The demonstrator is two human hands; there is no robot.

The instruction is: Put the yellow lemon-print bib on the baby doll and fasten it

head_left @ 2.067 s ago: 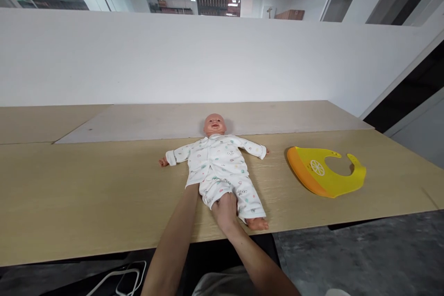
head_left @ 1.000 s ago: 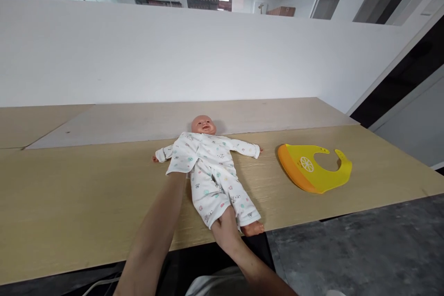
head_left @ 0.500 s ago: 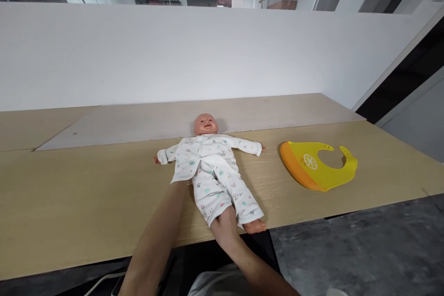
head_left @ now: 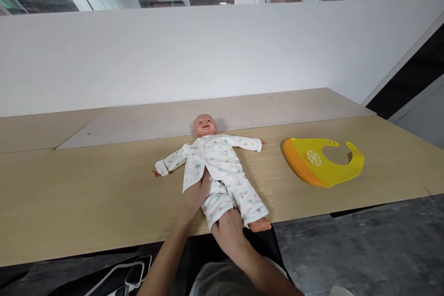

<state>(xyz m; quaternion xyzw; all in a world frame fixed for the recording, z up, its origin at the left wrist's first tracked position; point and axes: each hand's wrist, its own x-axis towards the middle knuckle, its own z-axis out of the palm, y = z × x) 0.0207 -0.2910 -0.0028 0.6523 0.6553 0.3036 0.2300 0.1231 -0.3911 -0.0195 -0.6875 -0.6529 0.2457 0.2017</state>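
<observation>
A baby doll (head_left: 205, 125) lies on its back with arms spread. It wears a white patterned shirt (head_left: 220, 155) and matching trousers (head_left: 244, 194). My left hand (head_left: 197, 194) reaches under the loose front hem of the shirt at the waist; its thumb shows by the trousers, its other fingers are mostly hidden. At the cuff of the trouser leg on the left of the view, my right hand (head_left: 229, 229) is closed around the doll's lower leg, hiding that foot. The other bare foot (head_left: 260, 225) sticks out of its cuff.
To the right on the wooden table (head_left: 104, 194) lies a yellow and orange bib (head_left: 336, 171) with a citrus-slice print. A low white wall (head_left: 208, 55) with glass above stands behind the table. A white cable (head_left: 128, 266) shows below its front edge.
My left hand has drawn back from deeper under the shirt, so its thumb and back now show. The shirt's front flap has shifted right. My right hand stays at the cuff.
</observation>
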